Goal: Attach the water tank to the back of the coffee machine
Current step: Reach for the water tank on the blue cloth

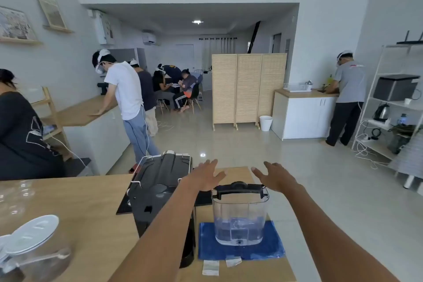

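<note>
Here the water tank point(239, 213) stands just below both open hands point(240, 177)

The water tank point(239, 213) stands upright on a cloth point(272, 247) on the table point(75, 199); the coffee machine point(160, 190) sits just left of it; the left hand point(206, 175) and right hand point(275, 176) hover beyond the tank's lid, one each side, fingers spread, touching nothing.

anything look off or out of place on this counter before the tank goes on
Nothing looks spilled or broken. The water tank stands upright on a blue cloth, detached, to the right of the coffee machine. Two small paper scraps lie loose at the counter edge. Both hands, left and right, hover open above the tank.
</note>
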### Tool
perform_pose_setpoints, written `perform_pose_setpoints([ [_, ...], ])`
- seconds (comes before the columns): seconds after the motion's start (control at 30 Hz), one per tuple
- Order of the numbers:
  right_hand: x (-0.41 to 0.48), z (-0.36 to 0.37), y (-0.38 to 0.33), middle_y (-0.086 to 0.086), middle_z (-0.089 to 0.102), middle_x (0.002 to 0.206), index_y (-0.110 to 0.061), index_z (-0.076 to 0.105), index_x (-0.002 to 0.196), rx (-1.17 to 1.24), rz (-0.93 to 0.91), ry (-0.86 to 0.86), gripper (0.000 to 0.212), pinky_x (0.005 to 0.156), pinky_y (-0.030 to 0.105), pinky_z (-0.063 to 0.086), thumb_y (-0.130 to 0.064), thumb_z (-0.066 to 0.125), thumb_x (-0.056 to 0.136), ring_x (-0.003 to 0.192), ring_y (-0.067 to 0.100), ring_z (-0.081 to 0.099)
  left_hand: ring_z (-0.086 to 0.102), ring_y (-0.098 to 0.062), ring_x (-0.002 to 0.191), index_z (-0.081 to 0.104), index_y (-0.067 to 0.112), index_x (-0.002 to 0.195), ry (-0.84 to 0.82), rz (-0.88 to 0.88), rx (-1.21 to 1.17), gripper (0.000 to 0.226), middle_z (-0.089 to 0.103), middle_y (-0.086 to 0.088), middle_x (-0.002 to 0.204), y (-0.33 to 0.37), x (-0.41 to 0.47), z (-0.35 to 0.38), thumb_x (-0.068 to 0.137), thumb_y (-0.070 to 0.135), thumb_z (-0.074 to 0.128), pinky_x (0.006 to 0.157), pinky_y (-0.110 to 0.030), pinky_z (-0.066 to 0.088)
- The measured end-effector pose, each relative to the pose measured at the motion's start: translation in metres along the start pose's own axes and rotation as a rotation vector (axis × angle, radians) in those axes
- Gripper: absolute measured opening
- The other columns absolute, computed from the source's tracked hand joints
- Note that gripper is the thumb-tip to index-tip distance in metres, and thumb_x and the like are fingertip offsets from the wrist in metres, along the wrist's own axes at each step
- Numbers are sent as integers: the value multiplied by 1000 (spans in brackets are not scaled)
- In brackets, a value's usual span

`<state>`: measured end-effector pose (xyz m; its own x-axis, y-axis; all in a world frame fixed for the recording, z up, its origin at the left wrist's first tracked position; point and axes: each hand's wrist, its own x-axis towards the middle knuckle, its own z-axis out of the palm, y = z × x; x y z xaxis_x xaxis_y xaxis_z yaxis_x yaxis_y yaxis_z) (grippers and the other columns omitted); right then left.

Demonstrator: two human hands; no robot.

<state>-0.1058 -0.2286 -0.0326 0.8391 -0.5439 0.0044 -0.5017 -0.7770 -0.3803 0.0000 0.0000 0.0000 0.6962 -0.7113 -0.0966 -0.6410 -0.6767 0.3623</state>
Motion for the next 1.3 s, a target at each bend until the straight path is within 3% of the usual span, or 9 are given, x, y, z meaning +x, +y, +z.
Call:
perform_pose_setpoints([
  [0.33,27,40,34,15,60,137,-5,55,138,-13,36,-122,82,95,37,47,-71,44,91,122,30,58,3,-36,152,3,7,158,-60,-206,-50,79,-1,-17,166,-15,29,58,102,53,35,123,-48,13],
  [0.53,36,53,44,2,63,70,-5,76,94,119,80,-166,73,57,26,42,-70,45,91,67,18,61,50,-30,128,26,-3,150,-54,-318,-187,76,48,-19,146,-18,47,72,101,53,38,102,-37,45],
  [0.63,35,56,43,-2,55,58,-7,73,77,178,85,-170,71,54,23,39,-72,47,88,56,13,53,60,-23,101,40,-2,143,-72,-333,-259,72,63,-12,116,-21,50,75,100,56,38,82,-31,46],
  [0.7,33,56,43,-5,54,55,-12,66,68,234,88,-158,64,53,22,37,-72,53,86,54,10,52,57,-22,102,35,-3,146,-78,-332,-318,77,60,-12,119,-25,52,77,98,58,40,80,-30,44],
  [0.77,31,58,47,-7,61,58,-13,71,72,327,75,-141,60,55,21,39,-71,59,84,59,10,57,56,-31,119,33,-4,148,-85,-340,-389,82,54,-19,139,-31,54,81,96,59,44,90,-35,45],
  [0.83,28,63,51,-3,72,72,-16,76,87,432,60,-121,54,63,25,49,-68,64,82,68,11,62,56,-39,120,42,-4,141,-68,-326,-464,78,57,-26,135,-37,57,86,95,58,49,99,-45,47],
  [0.93,23,71,52,-1,77,84,-23,70,110,531,34,-67,48,77,35,57,-62,70,82,75,14,64,60,-22,93,52,10,129,9,-280,-538,56,64,-6,106,-41,55,91,94,53,54,90,-41,51],
  [1.07,16,76,55,-1,77,87,-29,61,131,633,9,12,54,81,40,61,-52,74,84,75,14,70,59,-18,91,48,23,134,132,-210,-631,47,62,2,105,-41,49,97,94,44,60,84,-37,53],
  [1.3,6,85,55,0,69,119,-34,47,148,665,-45,95,72,91,46,59,-49,75,84,106,24,68,67,-29,91,47,36,136,235,-187,-675,50,68,-1,108,-44,42,103,90,41,68,84,-42,55],
])
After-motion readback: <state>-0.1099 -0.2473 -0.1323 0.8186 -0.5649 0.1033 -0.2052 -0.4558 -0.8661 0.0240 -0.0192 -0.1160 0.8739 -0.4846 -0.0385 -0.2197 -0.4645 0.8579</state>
